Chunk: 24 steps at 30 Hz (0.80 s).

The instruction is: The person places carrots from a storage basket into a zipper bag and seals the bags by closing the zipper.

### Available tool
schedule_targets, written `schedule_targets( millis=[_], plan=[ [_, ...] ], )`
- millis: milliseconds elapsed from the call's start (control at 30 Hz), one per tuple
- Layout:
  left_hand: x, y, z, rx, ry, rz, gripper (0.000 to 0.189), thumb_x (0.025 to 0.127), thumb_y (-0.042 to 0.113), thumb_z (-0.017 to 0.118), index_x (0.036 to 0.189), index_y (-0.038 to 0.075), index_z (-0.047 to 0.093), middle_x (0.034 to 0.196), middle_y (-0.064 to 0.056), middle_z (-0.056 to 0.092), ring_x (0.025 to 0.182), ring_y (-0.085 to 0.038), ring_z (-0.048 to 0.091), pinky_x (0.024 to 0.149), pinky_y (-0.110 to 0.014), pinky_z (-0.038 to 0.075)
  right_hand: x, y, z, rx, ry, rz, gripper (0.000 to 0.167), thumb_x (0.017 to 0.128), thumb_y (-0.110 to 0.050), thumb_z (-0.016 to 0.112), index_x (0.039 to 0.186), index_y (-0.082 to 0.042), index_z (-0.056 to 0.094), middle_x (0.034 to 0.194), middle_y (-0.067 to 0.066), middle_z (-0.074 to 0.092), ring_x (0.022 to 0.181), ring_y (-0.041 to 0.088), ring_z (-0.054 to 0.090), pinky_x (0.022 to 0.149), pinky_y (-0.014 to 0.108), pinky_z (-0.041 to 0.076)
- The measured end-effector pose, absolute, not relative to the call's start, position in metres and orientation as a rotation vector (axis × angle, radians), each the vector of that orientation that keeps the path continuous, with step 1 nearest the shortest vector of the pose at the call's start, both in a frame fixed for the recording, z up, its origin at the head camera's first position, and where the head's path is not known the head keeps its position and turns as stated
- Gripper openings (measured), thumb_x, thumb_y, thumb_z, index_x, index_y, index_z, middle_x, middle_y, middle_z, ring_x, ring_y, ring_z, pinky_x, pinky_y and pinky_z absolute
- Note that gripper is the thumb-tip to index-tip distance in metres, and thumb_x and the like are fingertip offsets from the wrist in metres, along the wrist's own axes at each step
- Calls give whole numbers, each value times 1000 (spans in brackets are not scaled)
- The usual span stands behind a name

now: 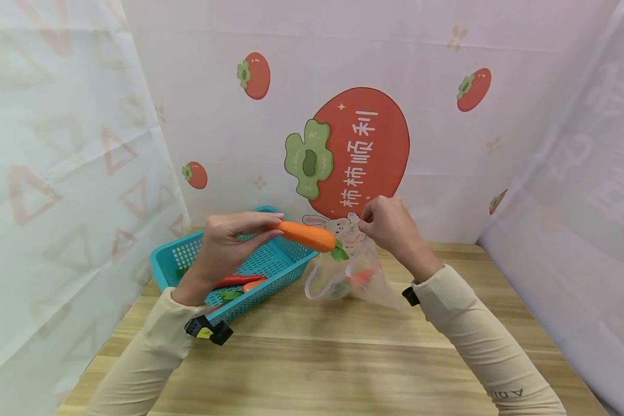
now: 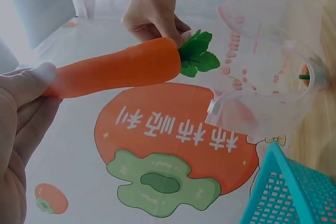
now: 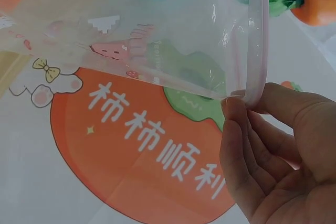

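My left hand pinches an orange carrot by its narrow end, the green leafy top pointing right toward the bag. In the left wrist view the carrot lies nearly level, its leaves close to the bag's opening. Thumb and fingers of my right hand pinch the rim of a clear printed plastic bag, which hangs open below. Through the bag's side shows something red-orange with a bit of green. In the right wrist view the pinched corner of the bag is close up.
A turquoise plastic basket on the wooden table stands at the left, holding a red chili pepper and other vegetables. Behind is a white backdrop with persimmon prints; similar sheets hang on both sides.
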<state>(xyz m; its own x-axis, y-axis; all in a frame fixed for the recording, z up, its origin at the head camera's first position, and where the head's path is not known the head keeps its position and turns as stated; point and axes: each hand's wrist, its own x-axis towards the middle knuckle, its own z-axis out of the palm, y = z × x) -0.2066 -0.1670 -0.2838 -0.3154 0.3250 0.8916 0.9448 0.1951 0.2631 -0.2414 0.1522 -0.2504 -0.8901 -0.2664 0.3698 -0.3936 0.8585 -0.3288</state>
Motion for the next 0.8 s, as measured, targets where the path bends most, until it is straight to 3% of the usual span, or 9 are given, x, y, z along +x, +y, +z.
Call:
schedule_targets(
  millis=[233,800],
  plan=[
    [-209,-151,-289,-1188,-1802,-1162,38,78,-12,85,114,-2,80,111,-18,81,99,-27,81,87,-24,63,-240,151,-250,501,-2723,578,13,94,-9,74,86,-2,82,86,12,80,71,24,72,65,37,62],
    [-220,-124,-319,-1214,-1834,-1135,34,82,-7,84,115,-1,80,111,-18,81,101,-29,80,88,-24,63,-241,151,-250,505,-2710,576,12,93,-7,74,86,-3,83,86,12,80,72,24,72,65,38,63]
  ],
)
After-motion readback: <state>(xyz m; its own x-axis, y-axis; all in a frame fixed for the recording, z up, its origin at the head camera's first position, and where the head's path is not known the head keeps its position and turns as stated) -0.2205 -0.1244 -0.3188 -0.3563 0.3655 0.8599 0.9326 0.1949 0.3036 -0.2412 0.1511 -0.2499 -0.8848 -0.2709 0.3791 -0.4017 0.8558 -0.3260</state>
